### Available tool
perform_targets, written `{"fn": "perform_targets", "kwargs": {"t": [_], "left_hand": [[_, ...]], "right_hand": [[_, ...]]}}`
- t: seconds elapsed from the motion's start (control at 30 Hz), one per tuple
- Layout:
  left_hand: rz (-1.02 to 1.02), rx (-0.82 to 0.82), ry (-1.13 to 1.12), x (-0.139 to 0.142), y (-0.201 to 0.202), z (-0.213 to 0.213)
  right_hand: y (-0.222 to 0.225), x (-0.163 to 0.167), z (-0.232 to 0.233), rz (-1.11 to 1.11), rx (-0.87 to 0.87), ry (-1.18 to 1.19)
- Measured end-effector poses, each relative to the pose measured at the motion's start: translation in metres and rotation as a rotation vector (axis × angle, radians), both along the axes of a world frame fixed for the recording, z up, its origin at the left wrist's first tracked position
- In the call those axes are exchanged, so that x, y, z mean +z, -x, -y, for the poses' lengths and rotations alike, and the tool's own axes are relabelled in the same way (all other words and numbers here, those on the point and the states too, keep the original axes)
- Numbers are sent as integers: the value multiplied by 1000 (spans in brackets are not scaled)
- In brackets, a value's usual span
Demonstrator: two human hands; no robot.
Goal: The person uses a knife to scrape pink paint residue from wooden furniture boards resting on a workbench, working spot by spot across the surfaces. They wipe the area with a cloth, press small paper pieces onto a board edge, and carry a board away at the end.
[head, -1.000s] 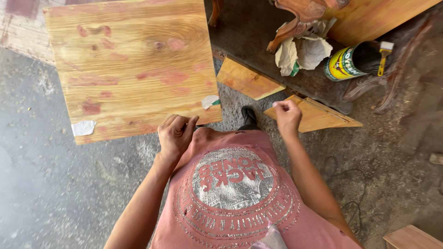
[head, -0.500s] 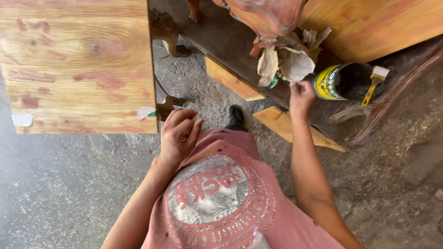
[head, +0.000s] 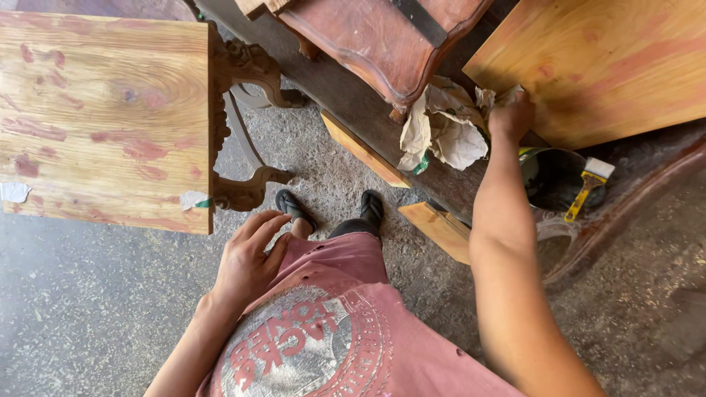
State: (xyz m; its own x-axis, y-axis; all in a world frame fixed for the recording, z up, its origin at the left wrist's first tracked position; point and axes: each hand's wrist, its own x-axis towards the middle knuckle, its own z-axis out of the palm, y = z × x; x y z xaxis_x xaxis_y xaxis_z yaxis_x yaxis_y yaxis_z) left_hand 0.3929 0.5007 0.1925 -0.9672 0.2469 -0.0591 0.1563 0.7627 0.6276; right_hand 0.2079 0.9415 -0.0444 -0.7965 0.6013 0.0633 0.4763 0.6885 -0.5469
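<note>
Paper, crumpled and pale brown point(head: 445, 129), lies in a soft heap on the dark wooden ledge point(head: 346, 92), just under the red-brown carved wooden furniture piece point(head: 382, 37). The right hand point(head: 512, 116) reaches out to the far edge of this heap, right where it meets the big yellow wooden board point(head: 603, 66). Its fingers are curled down onto the paper, but I cannot tell if they pinch it or just rest on it.

The paper looks very light and floppy. It would squash easily and could tear if pulled hard. A good spot to grab looks like a thick bunched fold near the top, not a thin loose corner.

The left hand point(head: 250, 257) hangs by the pink shirt with its fingers loose and a bit spread, holding nothing. It is near the corner of the light wooden tabletop with red smudges point(head: 110, 117), but not touching it.

Close to the right arm sits a round dark tin can point(head: 551, 176) with a small yellow-handled paintbrush point(head: 585, 187) resting across its rim. Down below, two black sandals point(head: 331, 209) stand on the grey gritty floor point(head: 88, 309).
</note>
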Motion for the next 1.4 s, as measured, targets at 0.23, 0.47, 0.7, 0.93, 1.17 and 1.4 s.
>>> {"fn": "perform_targets", "kwargs": {"t": [0.23, 0.47, 0.7, 0.93, 1.17, 1.4], "left_hand": [[22, -14, 67, -25, 3, -2], [36, -105, 33, -42, 19, -15], [96, -135, -193, -16, 62, -75], [-67, -81, -399, 3, 87, -154], [111, -161, -509, -15, 87, -153], [188, 179, -570, -49, 74, -139]], "right_hand": [[31, -2, -11, 263, -365, 335], [27, -13, -13, -275, -269, 366], [-32, 50, -7, -576, 219, 154], [-86, 183, 52, -440, 954, 10], [-118, 232, 87, -352, 1170, 7], [-132, 197, 109, -476, 1114, 60]]}}
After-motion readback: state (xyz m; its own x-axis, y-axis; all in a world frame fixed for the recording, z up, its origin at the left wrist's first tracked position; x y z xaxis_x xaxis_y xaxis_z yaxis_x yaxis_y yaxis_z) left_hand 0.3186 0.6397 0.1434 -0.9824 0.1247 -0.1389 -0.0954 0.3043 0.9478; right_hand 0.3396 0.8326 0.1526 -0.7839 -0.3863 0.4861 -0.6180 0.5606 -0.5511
